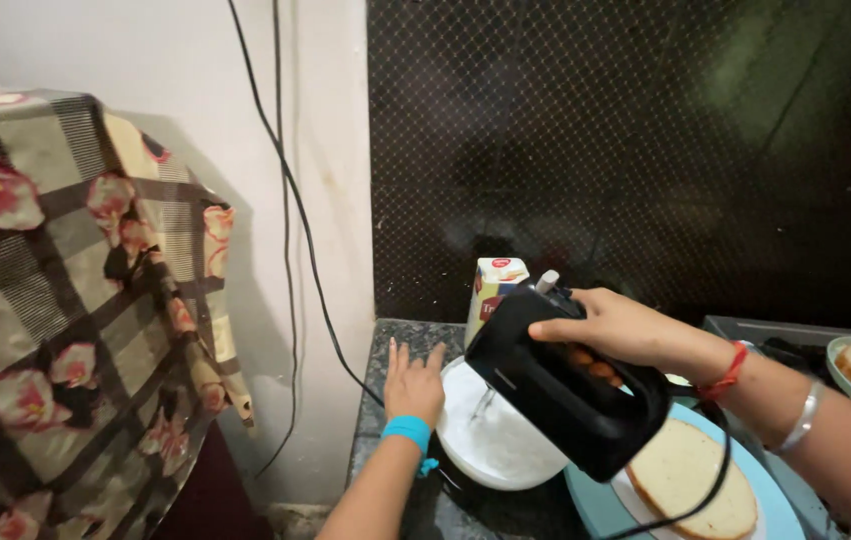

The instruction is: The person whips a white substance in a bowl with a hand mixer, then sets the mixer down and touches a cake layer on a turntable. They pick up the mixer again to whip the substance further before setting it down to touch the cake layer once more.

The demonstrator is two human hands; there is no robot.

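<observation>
The right hand (613, 325) was clamped around a black electric hand mixer (565, 385), its beaters sunk in white cream already whipped thick in the bowl (495, 440), which the left hand (413, 382), fingers spread, steadied on the table (415, 335), while the sponge cake layer (690, 475) beside it remained bare.

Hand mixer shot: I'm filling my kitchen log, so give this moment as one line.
right hand: grips black hand mixer | beaters in white bowl | left hand: steadies bowl

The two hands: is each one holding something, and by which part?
The right hand holds the black hand mixer by its top handle. The left hand grips nothing; it rests flat against the side of the white bowl.
</observation>
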